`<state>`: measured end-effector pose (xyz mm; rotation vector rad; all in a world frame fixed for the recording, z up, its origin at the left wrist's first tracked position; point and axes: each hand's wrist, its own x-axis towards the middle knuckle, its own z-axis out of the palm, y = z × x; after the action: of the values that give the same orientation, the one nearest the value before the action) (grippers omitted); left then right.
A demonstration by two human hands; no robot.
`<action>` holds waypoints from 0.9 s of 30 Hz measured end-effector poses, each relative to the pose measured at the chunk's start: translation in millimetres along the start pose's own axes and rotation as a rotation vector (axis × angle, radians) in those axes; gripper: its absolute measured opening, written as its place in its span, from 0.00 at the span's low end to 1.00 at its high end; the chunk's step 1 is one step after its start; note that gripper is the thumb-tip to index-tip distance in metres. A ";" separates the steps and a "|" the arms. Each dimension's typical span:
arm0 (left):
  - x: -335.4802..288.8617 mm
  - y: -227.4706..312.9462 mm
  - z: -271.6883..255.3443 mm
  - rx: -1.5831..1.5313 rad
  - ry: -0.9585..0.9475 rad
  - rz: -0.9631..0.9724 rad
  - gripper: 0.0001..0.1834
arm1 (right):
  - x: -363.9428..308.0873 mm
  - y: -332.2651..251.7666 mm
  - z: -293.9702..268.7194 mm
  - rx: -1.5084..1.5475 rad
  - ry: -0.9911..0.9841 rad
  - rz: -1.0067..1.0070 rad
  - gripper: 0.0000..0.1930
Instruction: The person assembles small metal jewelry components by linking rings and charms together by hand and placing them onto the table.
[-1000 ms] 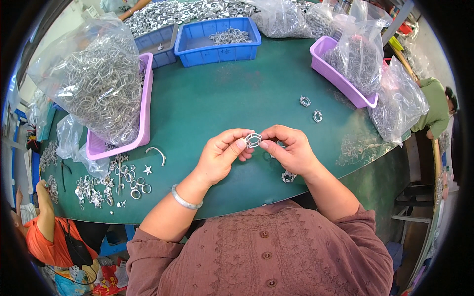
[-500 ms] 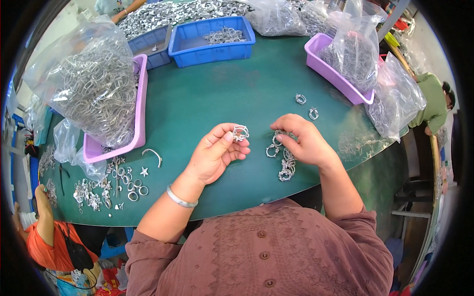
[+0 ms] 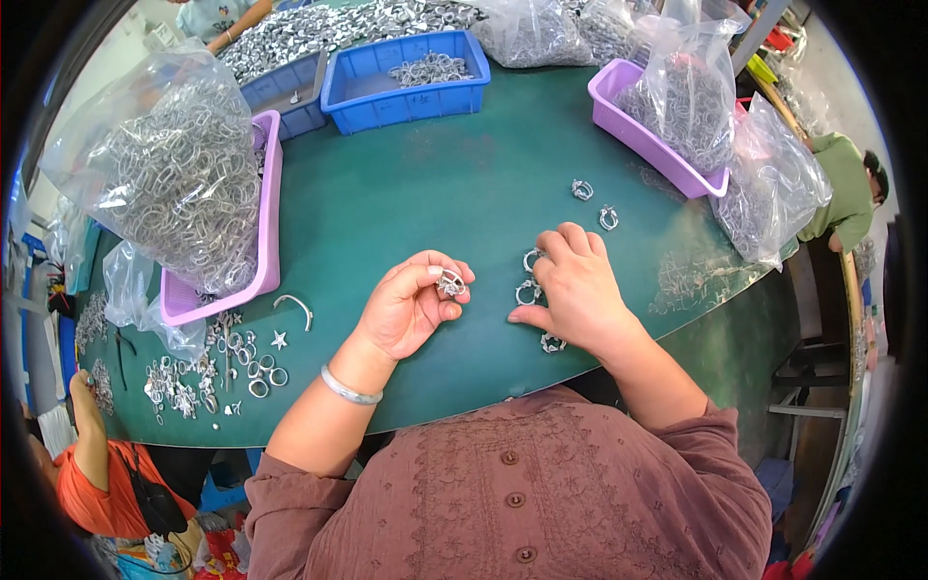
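Observation:
Between the thumb and fingertips of my left hand [image 3: 406, 307] is a silvery metal ring [image 3: 450, 282] with decorated parts on its band. My right hand [image 3: 583, 287] lies palm down over a small group of similar rings on the green table, its thumb stretched out apart from its fingers. Part of that group is hidden under the hand. One ring [image 3: 527, 292] shows beside the thumb and another ring [image 3: 553, 343] shows below the palm. Farther off to the right lie two separate rings, a far one [image 3: 581, 189] and a nearer one [image 3: 608, 217].
Loose rings and charms [image 3: 184, 385] lie at the left, near a curved metal piece [image 3: 294, 311]. Lilac bins, one left [image 3: 269, 222] and one right [image 3: 657, 155], carry bags of metal parts. A blue bin [image 3: 406, 104] stands at the back. Other people are around the table.
My left hand has lowered slightly and turned the ring. My right thumb has moved away from the fingers, and the hand now covers more of the ring group.

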<state>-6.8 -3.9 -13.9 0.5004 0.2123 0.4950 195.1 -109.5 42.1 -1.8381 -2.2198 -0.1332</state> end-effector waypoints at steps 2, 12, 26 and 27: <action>0.1 0.7 2.9 0.066 0.007 -0.009 0.12 | 0.4 -1.2 1.7 -0.037 0.004 0.021 0.21; -2.9 -0.7 19.4 0.333 0.165 -0.051 0.16 | 4.4 -6.6 -0.2 0.435 0.073 -0.124 0.16; -6.8 -2.4 19.5 0.355 0.027 -0.114 0.13 | 8.5 -17.3 -1.0 0.653 0.209 -0.018 0.16; -6.5 -2.4 19.8 0.365 0.017 -0.097 0.13 | 8.5 -15.6 0.2 0.640 0.216 -0.038 0.15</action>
<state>-5.3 -17.0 2.4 0.8376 0.3440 0.3664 178.4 -104.4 45.5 -1.3586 -1.8538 0.3219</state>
